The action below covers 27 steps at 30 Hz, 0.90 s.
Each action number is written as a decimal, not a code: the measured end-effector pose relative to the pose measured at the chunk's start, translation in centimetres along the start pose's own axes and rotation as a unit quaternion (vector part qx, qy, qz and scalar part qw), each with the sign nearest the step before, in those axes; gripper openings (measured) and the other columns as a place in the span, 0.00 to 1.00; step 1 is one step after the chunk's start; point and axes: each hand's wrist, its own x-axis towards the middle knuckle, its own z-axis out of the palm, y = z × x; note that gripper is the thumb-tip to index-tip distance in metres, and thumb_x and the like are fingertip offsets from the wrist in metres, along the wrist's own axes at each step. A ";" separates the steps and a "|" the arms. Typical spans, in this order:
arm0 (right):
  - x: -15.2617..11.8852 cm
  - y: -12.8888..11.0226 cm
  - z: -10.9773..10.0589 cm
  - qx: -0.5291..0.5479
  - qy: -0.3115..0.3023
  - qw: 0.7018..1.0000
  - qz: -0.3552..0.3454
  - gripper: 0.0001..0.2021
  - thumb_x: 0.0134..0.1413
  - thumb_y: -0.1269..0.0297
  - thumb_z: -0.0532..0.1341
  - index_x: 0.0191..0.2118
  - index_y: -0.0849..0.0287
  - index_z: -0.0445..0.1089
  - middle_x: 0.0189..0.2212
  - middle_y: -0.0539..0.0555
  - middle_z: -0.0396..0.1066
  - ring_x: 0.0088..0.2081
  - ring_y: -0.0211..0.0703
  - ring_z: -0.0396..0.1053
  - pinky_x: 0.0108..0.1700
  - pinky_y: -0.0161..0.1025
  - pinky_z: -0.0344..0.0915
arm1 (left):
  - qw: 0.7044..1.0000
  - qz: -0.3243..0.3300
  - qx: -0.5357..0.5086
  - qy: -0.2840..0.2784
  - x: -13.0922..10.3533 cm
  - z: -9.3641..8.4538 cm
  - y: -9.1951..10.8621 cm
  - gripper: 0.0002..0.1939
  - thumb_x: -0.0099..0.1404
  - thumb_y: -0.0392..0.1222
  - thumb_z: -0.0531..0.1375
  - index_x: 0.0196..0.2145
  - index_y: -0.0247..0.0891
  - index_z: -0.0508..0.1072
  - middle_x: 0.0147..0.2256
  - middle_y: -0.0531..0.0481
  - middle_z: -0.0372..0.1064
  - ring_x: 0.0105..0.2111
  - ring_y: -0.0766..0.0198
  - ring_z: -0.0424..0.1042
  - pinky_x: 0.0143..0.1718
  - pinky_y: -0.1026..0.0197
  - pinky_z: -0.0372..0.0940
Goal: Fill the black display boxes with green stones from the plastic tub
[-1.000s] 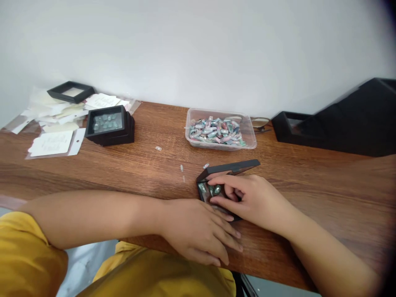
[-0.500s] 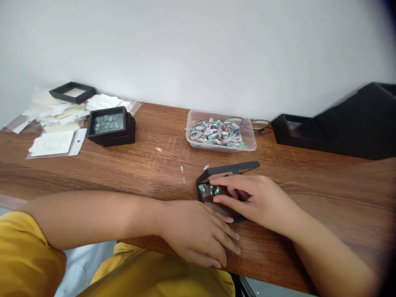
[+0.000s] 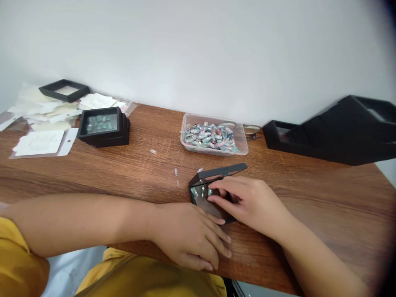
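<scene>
A black display case (image 3: 218,170) stands on the table with its clear-windowed lid tilted up. Several green press-on nails lie in a row inside it, one of them a star-marked nail (image 3: 203,191). At the end of the row, my right hand (image 3: 252,202) reaches in under the lid, thumb and index finger around another green press-on nail (image 3: 210,192). My left hand (image 3: 188,233) lies palm down with fingers stretched, its index fingertip at the case's front edge and the other fingers on the wood.
A clear plastic tub (image 3: 213,152) full of press-on nails sits by the wall. Stacked black cases (image 3: 103,139), white cards (image 3: 40,142) and an empty black frame (image 3: 64,97) are at left. More black cases (image 3: 334,136) lean at right. A few loose nails (image 3: 176,171) dot the table.
The view has shifted slightly, moving the scene left. My right thumb and index finger have come closer together around the nail at the row's right end. My left hand stays on the case edge.
</scene>
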 end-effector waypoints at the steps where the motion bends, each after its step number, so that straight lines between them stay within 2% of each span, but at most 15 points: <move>1: -0.1 0.1 0.0 -0.007 0.001 1.000 -0.003 0.09 0.62 0.60 0.64 0.44 0.53 0.79 0.31 0.51 0.78 0.32 0.40 0.74 0.34 0.37 0.65 | 1.000 -0.006 -0.002 -0.011 0.0 -0.1 0.0 0.14 0.72 0.42 0.55 0.43 0.38 0.80 0.57 0.50 0.73 0.64 0.62 0.66 0.74 0.62 0.41; 8: 0.0 0.4 -0.1 -0.004 -0.006 1.000 -0.014 0.08 0.62 0.60 0.64 0.43 0.53 0.80 0.26 0.50 0.74 0.28 0.39 0.71 0.31 0.36 0.63 | 0.999 -0.012 0.006 -0.051 0.2 -0.3 0.1 0.16 0.73 0.43 0.53 0.46 0.38 0.79 0.60 0.51 0.71 0.66 0.63 0.62 0.75 0.62 0.36; 11: 0.1 0.2 -0.7 0.051 -0.025 0.998 -0.009 0.10 0.60 0.59 0.65 0.46 0.51 0.79 0.25 0.48 0.74 0.27 0.37 0.70 0.31 0.35 0.65 | 0.999 -0.009 0.010 -0.047 0.2 -0.3 0.1 0.16 0.73 0.43 0.53 0.46 0.38 0.80 0.60 0.51 0.71 0.66 0.62 0.63 0.75 0.62 0.37; 14: -0.4 0.2 -2.4 0.129 -0.017 0.991 -0.005 0.10 0.60 0.58 0.66 0.46 0.50 0.78 0.25 0.48 0.74 0.25 0.36 0.70 0.28 0.34 0.66 | 0.999 -0.004 0.018 -0.037 0.2 -0.2 0.1 0.15 0.72 0.43 0.53 0.45 0.38 0.80 0.59 0.50 0.72 0.65 0.63 0.64 0.74 0.62 0.38; 16: -0.9 0.5 -4.1 0.155 0.015 0.988 0.001 0.07 0.59 0.59 0.66 0.42 0.50 0.79 0.27 0.51 0.77 0.25 0.38 0.72 0.27 0.35 0.67 | 0.999 0.006 0.031 -0.027 0.1 -0.1 0.0 0.16 0.72 0.43 0.54 0.45 0.38 0.80 0.58 0.51 0.72 0.64 0.62 0.66 0.74 0.62 0.40; 18: -1.3 1.0 -5.9 0.145 0.085 0.986 0.022 0.04 0.57 0.61 0.67 0.38 0.47 0.80 0.31 0.54 0.80 0.30 0.42 0.76 0.30 0.37 0.70 | 0.998 0.018 0.052 -0.015 0.1 0.1 0.0 0.15 0.72 0.43 0.54 0.45 0.38 0.80 0.58 0.51 0.73 0.63 0.62 0.67 0.74 0.61 0.44; 20: -1.0 1.5 -7.7 0.131 0.179 0.974 0.048 0.02 0.55 0.60 0.68 0.35 0.45 0.80 0.30 0.52 0.79 0.29 0.42 0.75 0.30 0.37 0.69 | 0.996 0.031 0.080 -0.001 -0.1 0.4 -0.1 0.14 0.71 0.43 0.56 0.45 0.39 0.81 0.57 0.52 0.73 0.63 0.62 0.67 0.73 0.59 0.49; 22: 0.2 2.0 -9.1 0.112 0.229 0.963 0.091 0.03 0.53 0.57 0.69 0.33 0.47 0.79 0.28 0.51 0.77 0.27 0.40 0.71 0.28 0.37 0.66 | 0.992 0.046 0.114 0.016 -0.2 0.7 -0.1 0.13 0.70 0.43 0.57 0.45 0.40 0.80 0.57 0.52 0.73 0.63 0.61 0.68 0.71 0.56 0.53; 24: 2.1 2.4 -10.0 0.103 0.201 0.967 0.119 0.10 0.49 0.52 0.71 0.33 0.52 0.80 0.26 0.52 0.75 0.25 0.38 0.66 0.26 0.37 0.61 | 0.986 0.062 0.148 0.040 -0.3 1.0 -0.1 0.13 0.69 0.45 0.59 0.45 0.41 0.80 0.56 0.53 0.74 0.61 0.60 0.69 0.70 0.53 0.56; 27: 5.7 3.1 -10.0 0.125 0.087 0.978 0.141 0.17 0.47 0.48 0.71 0.37 0.55 0.80 0.25 0.52 0.74 0.26 0.39 0.66 0.28 0.38 0.60 | 0.979 0.066 0.178 0.072 -0.3 1.1 -0.1 0.12 0.69 0.46 0.58 0.44 0.43 0.80 0.48 0.55 0.80 0.53 0.61 0.75 0.60 0.54 0.65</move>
